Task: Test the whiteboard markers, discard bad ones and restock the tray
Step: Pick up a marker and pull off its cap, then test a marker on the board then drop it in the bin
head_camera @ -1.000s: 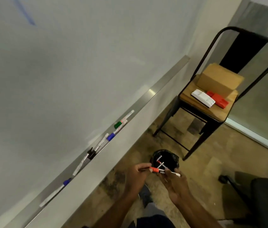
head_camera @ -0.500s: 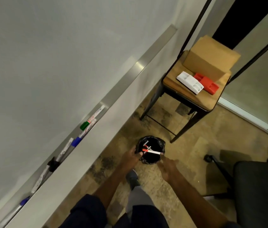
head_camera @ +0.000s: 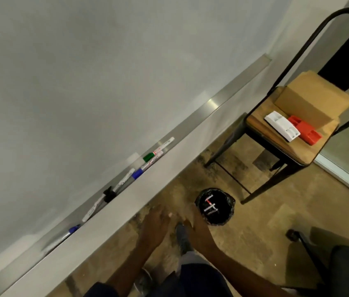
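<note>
The red marker [head_camera: 208, 201] has dropped into the bin [head_camera: 232, 201]. Left hand [head_camera: 156, 224] and right hand [head_camera: 193, 227] hang released and empty. One dud discarded; the markers [head_camera: 148, 157] on the tray [head_camera: 210, 103] likely come next

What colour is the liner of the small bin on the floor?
The bin liner is black; the head view shows it best.

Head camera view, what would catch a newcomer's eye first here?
Probably the bright red case beside a white case on the chair at right, by a cardboard box. Next, the black bin on the floor with markers inside, near the empty left hand and right hand; then the green-capped marker on the whiteboard ledge.
</note>
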A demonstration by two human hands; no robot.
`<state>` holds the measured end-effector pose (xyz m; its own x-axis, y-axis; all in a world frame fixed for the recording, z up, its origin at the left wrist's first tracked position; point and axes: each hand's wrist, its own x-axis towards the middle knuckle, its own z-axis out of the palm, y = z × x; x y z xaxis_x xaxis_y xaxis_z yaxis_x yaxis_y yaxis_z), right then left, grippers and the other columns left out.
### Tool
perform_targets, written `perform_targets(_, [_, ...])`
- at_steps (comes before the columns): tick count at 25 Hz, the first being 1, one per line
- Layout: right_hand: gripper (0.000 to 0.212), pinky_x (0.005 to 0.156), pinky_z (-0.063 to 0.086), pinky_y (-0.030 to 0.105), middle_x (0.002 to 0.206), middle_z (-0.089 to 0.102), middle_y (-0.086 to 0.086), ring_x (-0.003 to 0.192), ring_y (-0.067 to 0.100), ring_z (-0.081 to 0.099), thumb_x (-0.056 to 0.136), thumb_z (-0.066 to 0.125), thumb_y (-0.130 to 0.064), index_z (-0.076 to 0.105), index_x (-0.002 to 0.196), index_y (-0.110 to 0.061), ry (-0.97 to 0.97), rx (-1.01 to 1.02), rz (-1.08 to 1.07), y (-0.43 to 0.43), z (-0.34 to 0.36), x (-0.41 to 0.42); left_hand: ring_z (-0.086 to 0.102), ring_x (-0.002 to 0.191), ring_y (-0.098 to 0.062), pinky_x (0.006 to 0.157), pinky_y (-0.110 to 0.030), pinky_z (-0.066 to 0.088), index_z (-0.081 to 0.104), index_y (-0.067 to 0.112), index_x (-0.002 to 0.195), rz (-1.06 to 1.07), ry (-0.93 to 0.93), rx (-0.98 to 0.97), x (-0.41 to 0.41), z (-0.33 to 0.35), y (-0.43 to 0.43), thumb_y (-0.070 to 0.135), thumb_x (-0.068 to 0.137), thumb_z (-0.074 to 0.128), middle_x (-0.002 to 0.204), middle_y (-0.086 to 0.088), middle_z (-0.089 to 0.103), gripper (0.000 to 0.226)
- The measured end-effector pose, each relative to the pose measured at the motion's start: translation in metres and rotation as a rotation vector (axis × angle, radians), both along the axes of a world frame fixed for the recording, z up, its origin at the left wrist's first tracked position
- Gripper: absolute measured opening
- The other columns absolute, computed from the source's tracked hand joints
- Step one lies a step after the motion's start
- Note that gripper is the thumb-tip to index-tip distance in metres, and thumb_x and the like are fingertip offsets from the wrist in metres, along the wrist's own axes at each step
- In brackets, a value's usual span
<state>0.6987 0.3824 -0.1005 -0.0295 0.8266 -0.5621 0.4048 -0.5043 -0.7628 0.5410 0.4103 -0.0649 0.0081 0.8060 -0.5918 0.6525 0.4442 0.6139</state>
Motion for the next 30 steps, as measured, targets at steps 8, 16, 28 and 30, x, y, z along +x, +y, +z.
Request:
perform_targets(8, [0.076, 0.123, 0.009, 0.032, 0.156, 0.019, -0.004, 0.144, 0.01, 0.016, 0.092, 0.031, -0.07, 0.014, 0.151, -0.027, -0.083, 0.364, 0.334, -0.02, 0.046, -0.106, 0.016, 0.154, -0.015, 0.125, -0.04, 0.003, 0.032, 0.026, 0.152, 0.102, 0.181, 0.177, -0.123, 0.01, -0.077, 0.048, 0.102, 0.032, 0.164, 0.003, 0.023, 0.055])
perform_targets(16, [0.094, 0.125, 0.009, 0.035, 0.164, 0.012, -0.003, 0.152, 0.014, 0.013, 0.084, 0.011, -0.081, 0.015, 0.156, -0.021, -0.224, 0.514, 0.654, -0.048, 0.07, -0.229, 0.019, 0.153, -0.012, 0.125, -0.037, 0.011, 0.033, 0.027, 0.151, 0.237, 0.292, 0.419, -0.239, 0.03, -0.125, 0.042, 0.103, 0.04, 0.162, 0.008, 0.028, 0.051])
perform_targets(28, [0.063, 0.076, 0.057, 0.023, 0.105, 0.074, -0.004, 0.093, 0.014, 0.072, 0.052, 0.089, -0.008, 0.072, 0.111, -0.021, -0.449, 0.89, 1.194, 0.007, 0.044, -0.321, 0.054, 0.126, -0.024, 0.108, -0.028, 0.037, 0.059, 0.017, 0.133, 0.311, 0.366, 0.414, -0.307, 0.003, -0.118, 0.008, 0.095, 0.051, 0.133, -0.003, 0.062, 0.04])
perform_targets(30, [0.065, 0.063, 0.055, 0.022, 0.096, 0.071, -0.009, 0.082, 0.012, 0.069, 0.047, 0.085, -0.004, 0.07, 0.106, -0.026, -0.465, 0.9, 1.261, 0.014, 0.043, -0.329, 0.058, 0.118, -0.026, 0.1, -0.018, 0.032, 0.065, 0.015, 0.124, 0.324, 0.341, 0.418, -0.314, 0.004, -0.117, 0.007, 0.09, 0.055, 0.123, -0.005, 0.066, 0.037])
